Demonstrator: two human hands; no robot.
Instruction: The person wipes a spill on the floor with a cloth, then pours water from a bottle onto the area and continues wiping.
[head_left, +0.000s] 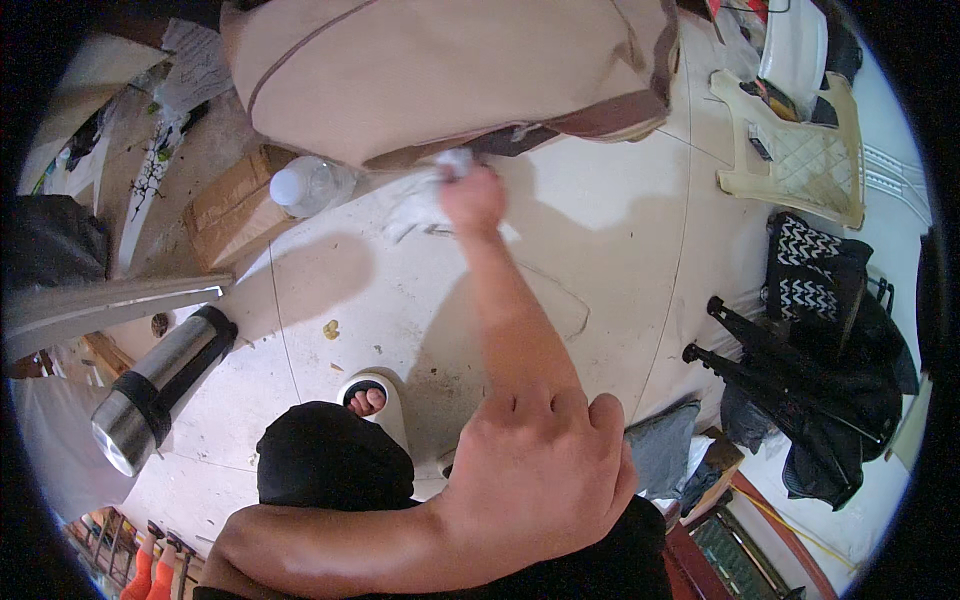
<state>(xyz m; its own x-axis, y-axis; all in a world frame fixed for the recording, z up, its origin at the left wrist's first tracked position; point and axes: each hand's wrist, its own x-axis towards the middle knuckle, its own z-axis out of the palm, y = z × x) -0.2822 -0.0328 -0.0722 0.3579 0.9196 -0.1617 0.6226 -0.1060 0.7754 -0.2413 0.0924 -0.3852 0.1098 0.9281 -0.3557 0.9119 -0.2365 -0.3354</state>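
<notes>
My right hand (472, 195), blurred, reaches forward low near the tiled floor (360, 277). Its fingers are closed on a crumpled white cloth or tissue (455, 161), close to the lower edge of a large beige upholstered item (435, 75). More white cloth (416, 208) lies on the floor beside that hand. My left hand (540, 465) is close to the camera, back upward, fingers bent; it overlaps my right forearm in view, and its palm side is hidden. A clear plastic bottle with a white cap (311, 186) stands left of my right hand.
A cardboard box (240, 206) is beside the bottle. A steel flask (161, 386) lies at left. At right are a cream plastic chair (817, 161) and black folded gear (810, 375). My slippered foot (367, 401) is below; another person's legs (154, 570) show at lower left.
</notes>
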